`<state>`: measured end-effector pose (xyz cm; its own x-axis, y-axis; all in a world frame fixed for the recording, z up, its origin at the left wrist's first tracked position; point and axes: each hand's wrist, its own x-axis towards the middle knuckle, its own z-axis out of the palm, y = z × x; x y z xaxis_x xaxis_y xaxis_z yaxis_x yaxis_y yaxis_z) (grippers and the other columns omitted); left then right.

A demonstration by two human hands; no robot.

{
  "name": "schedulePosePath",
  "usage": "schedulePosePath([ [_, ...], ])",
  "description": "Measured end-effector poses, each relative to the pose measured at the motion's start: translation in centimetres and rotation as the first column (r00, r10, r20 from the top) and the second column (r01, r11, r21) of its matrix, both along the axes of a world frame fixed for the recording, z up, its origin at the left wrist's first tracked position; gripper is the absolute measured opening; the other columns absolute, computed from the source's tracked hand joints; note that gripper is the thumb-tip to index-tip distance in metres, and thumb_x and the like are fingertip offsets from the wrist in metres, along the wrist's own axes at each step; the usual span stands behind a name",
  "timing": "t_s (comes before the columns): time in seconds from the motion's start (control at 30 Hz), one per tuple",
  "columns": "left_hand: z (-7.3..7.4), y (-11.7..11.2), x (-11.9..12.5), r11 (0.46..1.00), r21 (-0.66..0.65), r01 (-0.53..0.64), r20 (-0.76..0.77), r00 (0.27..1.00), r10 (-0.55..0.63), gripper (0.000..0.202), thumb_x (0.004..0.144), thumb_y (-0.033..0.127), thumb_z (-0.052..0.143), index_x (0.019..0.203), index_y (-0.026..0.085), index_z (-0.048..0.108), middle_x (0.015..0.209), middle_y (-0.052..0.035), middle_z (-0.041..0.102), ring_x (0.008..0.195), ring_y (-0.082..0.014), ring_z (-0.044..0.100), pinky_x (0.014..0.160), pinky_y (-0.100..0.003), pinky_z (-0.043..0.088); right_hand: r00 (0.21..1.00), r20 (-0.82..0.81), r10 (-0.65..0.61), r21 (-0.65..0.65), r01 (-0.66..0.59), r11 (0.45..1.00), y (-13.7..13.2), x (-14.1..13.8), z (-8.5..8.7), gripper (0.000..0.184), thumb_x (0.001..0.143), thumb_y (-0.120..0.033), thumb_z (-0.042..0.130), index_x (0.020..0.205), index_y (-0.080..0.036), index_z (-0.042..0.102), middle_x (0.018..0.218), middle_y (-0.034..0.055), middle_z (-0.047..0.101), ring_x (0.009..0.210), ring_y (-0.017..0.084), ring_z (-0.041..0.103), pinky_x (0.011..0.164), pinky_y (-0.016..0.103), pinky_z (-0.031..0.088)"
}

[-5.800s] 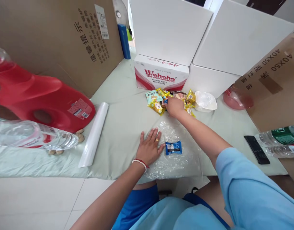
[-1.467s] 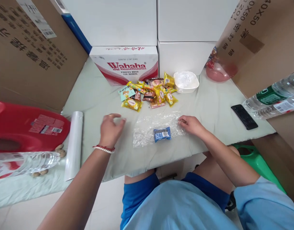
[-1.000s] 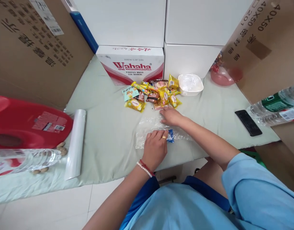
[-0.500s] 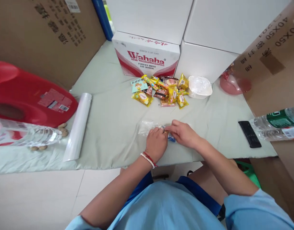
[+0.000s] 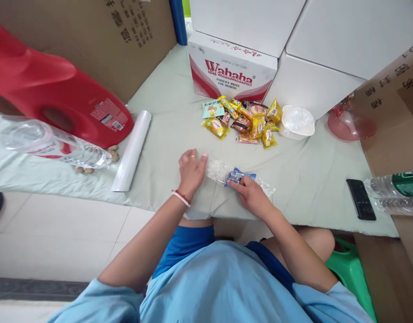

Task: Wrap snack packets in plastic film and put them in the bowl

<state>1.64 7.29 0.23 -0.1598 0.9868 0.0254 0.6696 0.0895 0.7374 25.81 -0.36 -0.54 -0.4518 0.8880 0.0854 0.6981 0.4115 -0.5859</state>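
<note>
A small blue snack packet [image 5: 238, 175] lies rolled inside a sheet of clear plastic wrap [image 5: 220, 171] near the table's front edge. My right hand [image 5: 249, 194] presses on the wrapped packet from the near side, fingers curled over it. My left hand [image 5: 191, 169] pinches the left end of the wrap, fingers bent. A heap of yellow, brown and teal snack packets [image 5: 242, 124] lies farther back on the pale green tablecloth [image 5: 166, 121].
A Wahaha carton [image 5: 231, 72] and white boxes stand behind the heap. A white bowl [image 5: 296, 122] and pink dish [image 5: 351, 125] sit right. A roll of wrap [image 5: 132, 150], red jug [image 5: 54, 94], bottle [image 5: 48, 143] lie left; a black phone [image 5: 360, 205] and bottles right.
The flat sheet of wrap has been folded and rolled around the blue packet. My left hand has shifted to the roll's left end, while my right hand stays on the packet.
</note>
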Motion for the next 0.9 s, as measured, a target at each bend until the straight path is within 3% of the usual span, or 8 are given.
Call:
schedulePosePath([
  [0.1,0.2,1.5,1.4,0.967,-0.143,0.212,-0.094,0.969,-0.226,0.044,0.082,0.052,0.078,0.110,0.018,0.071,0.164,-0.0202,0.044,0.162,-0.0454,0.017,0.130,-0.065,0.018,0.999,-0.031,0.020,0.001,-0.020,1.000,0.4,0.5,0.7,0.043,0.105,-0.022,0.048,0.142,-0.027,0.071,0.097,0.0074,0.055,0.082,0.020,0.054,0.075,0.033,0.050],
  [0.17,0.5,1.6,1.8,0.942,-0.145,0.304,-0.082,0.945,-0.318,0.029,0.074,0.040,0.083,0.090,0.020,0.070,0.155,-0.0160,0.054,0.158,-0.0436,0.028,0.128,-0.062,0.023,0.997,-0.078,0.024,-0.020,-0.025,0.999,0.7,0.9,1.2,0.039,0.106,-0.027,0.052,0.140,-0.027,0.072,0.098,0.0077,0.056,0.085,0.020,0.056,0.077,0.034,0.051],
  [0.27,1.7,0.6,1.6,0.936,-0.127,0.329,-0.014,0.943,-0.333,0.017,0.081,0.035,0.071,0.079,0.021,0.061,0.107,-0.0095,0.072,0.112,-0.0295,0.066,0.104,-0.045,0.050,0.988,-0.153,-0.006,-0.074,-0.006,0.997,0.9,1.3,1.7,0.036,0.107,-0.036,0.056,0.137,-0.028,0.074,0.098,0.0072,0.058,0.088,0.021,0.059,0.082,0.036,0.053],
  [0.4,4.0,-1.6,2.6,0.940,-0.098,0.326,0.141,0.940,-0.311,0.023,0.087,0.039,0.066,0.076,0.022,0.056,0.068,0.0028,0.058,0.067,-0.0176,0.057,0.068,-0.030,0.045,0.978,-0.197,-0.068,-0.123,0.044,0.991,1.2,0.8,1.6,0.033,0.107,-0.036,0.054,0.132,-0.028,0.076,0.097,0.0069,0.059,0.086,0.020,0.059,0.083,0.037,0.053],
  [0.67,4.1,-3.6,8.9,0.815,-0.141,0.562,-0.230,0.782,-0.579,0.027,0.104,0.024,0.045,0.102,0.018,0.072,0.112,-0.0107,0.066,0.097,-0.0225,0.067,0.075,-0.033,0.050,0.946,-0.323,-0.041,-0.210,-0.029,0.977,0.8,2.8,3.3,0.025,0.102,-0.038,0.058,0.108,-0.025,0.079,0.111,0.0092,0.071,0.108,0.025,0.067,0.101,0.044,0.054],
  [0.73,3.4,-4.2,9.1,0.791,-0.139,0.595,-0.356,0.715,-0.601,0.029,0.105,0.021,0.043,0.116,0.018,0.070,0.119,-0.0120,0.065,0.104,-0.0245,0.066,0.078,-0.035,0.051,0.911,-0.333,-0.244,-0.214,0.179,0.960,0.4,4.4,3.5,0.030,0.102,-0.045,0.057,0.111,-0.026,0.078,0.117,0.0095,0.073,0.108,0.025,0.069,0.100,0.045,0.056],
  [0.83,2.5,-5.6,9.1,0.759,-0.107,0.643,-0.496,0.627,-0.601,0.040,0.105,0.015,0.038,0.140,0.014,0.059,0.127,-0.0146,0.065,0.115,-0.0276,0.062,0.084,-0.037,0.053,0.799,-0.149,-0.583,-0.089,0.577,0.812,-0.3,5.9,2.6,0.055,0.092,-0.056,0.067,0.136,-0.023,0.069,0.130,0.0166,0.069,0.116,0.033,0.065,0.102,0.053,0.054],
  [0.9,2.0,-6.4,9.1,0.748,-0.116,0.653,-0.553,0.583,-0.595,0.048,0.105,0.012,0.035,0.151,0.011,0.050,0.138,-0.0171,0.062,0.115,-0.0278,0.062,0.082,-0.038,0.053,0.771,-0.012,-0.637,-0.063,0.635,0.770,-0.8,6.3,1.7,0.074,0.083,-0.055,0.074,0.146,-0.019,0.061,0.127,0.0187,0.070,0.117,0.037,0.064,0.104,0.056,0.052],
])
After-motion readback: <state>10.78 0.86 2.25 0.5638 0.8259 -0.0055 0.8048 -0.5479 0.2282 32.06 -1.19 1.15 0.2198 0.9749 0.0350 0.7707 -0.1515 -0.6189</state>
